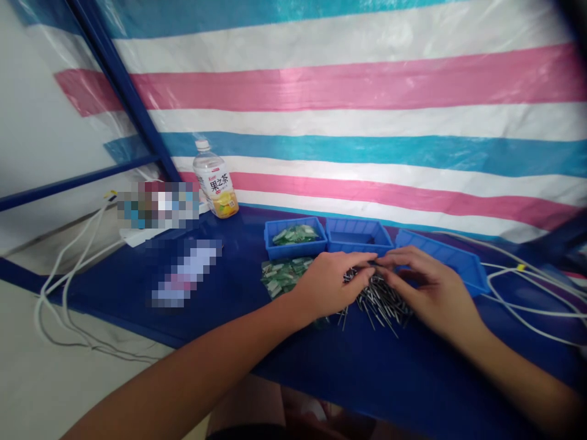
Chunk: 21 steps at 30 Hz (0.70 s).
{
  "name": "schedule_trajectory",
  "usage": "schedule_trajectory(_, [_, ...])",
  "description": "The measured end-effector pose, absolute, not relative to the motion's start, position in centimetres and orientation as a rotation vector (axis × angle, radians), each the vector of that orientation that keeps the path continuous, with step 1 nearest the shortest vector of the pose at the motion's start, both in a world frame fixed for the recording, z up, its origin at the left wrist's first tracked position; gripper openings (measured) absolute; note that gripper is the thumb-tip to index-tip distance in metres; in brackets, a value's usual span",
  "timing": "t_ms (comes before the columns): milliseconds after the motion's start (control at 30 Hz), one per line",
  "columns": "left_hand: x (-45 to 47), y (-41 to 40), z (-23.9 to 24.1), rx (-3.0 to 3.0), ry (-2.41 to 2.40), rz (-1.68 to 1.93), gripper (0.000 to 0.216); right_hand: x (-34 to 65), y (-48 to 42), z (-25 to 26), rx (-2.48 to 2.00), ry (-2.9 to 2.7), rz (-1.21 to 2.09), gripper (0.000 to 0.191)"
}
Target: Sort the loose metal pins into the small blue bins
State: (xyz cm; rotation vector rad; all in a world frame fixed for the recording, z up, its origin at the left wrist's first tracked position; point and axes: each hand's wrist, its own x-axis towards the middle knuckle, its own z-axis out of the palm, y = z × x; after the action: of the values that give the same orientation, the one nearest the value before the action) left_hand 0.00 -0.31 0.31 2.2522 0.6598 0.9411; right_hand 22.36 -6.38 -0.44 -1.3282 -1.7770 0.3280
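Thin metal rods (383, 305) heaped under both hands, green flat pieces (280, 276) at 9 o'clock. Left hand (328, 280) and right hand (433, 290) half-curled, fingertips nearly meeting; can't tell what's pinched. Light fingertip pinches should avoid scattering rods.

Free table (358, 366) between forearms (206, 360), metal rods (381, 305) and bins (293, 250) beyond

I note one head-worn camera, facing forward and down across the counter (243, 287) to the striped sheeting (321, 88) behind; left hand (328, 284) and right hand (428, 290) show at near range.
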Motion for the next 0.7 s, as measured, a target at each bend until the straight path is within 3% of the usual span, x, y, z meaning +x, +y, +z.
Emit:
schedule_trajectory(300, [0.18,-0.12,0.36,2.026,0.698,0.995,0.024,21.8,-6.4,-0.46,-1.307,-1.838,0.401,0.017])
schedule_trajectory(533, [0.05,0.07,-0.08,1.902,0.681,1.013,0.011,21.45,-6.71,-0.38,-1.296,-1.753,0.488,0.028])
schedule_trajectory(700, [0.08,0.04,0.15,1.976,0.677,1.032,0.016,21.65,-6.56,-0.1,-1.268,-1.896,0.37,0.015])
